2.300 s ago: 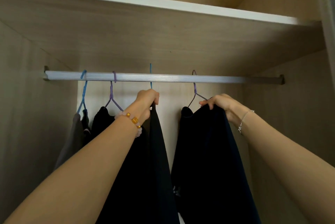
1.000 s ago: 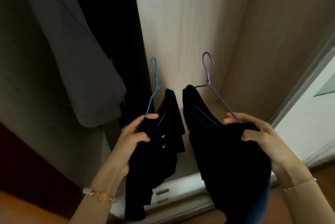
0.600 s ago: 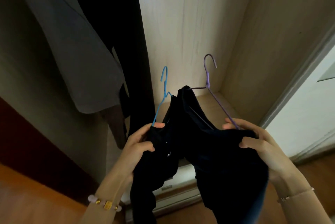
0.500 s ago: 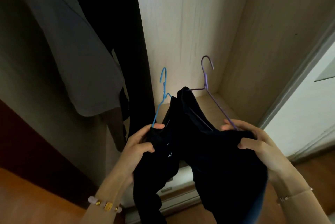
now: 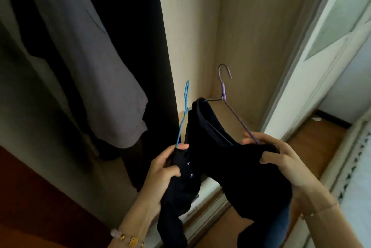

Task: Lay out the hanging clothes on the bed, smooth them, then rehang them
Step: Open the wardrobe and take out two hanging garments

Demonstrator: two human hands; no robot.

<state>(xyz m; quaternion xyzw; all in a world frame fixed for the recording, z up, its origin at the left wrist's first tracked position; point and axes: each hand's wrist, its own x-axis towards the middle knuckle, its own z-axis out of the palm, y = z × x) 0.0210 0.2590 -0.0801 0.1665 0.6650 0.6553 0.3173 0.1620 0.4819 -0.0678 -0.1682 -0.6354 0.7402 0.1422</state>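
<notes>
Both hands are closed on clothes held in front of the open wardrobe. The left hand point(image 5: 164, 169) grips the bunched top of a dark garment point(image 5: 176, 207) together with the lower wire of a blue hanger point(image 5: 183, 115), whose hook points up. The right hand point(image 5: 281, 159) grips a second dark garment point(image 5: 241, 171) and the arm of a purple hanger point(image 5: 230, 105), thumb on top and fingers curled over the cloth. The two garments touch between the hands and hang down past the wardrobe's front bottom edge point(image 5: 208, 189), clear of the wooden floor point(image 5: 321, 143).

Inside, a grey garment point(image 5: 90, 56) and a black garment point(image 5: 140, 26) hang on the left half, the black one just beside the blue hanger. The right half, between the black garment and the side wall point(image 5: 251, 36), is open down to the wardrobe floor point(image 5: 224, 113); both hooks stand in that gap. Right of the side wall runs the door frame point(image 5: 313, 56), with bare floor beyond it. A white patterned border point(image 5: 357, 167) lines the far right edge; I cannot tell what it belongs to. A beaded bracelet point(image 5: 128, 238) is on the left wrist, a thin chain point(image 5: 313, 212) on the right.
</notes>
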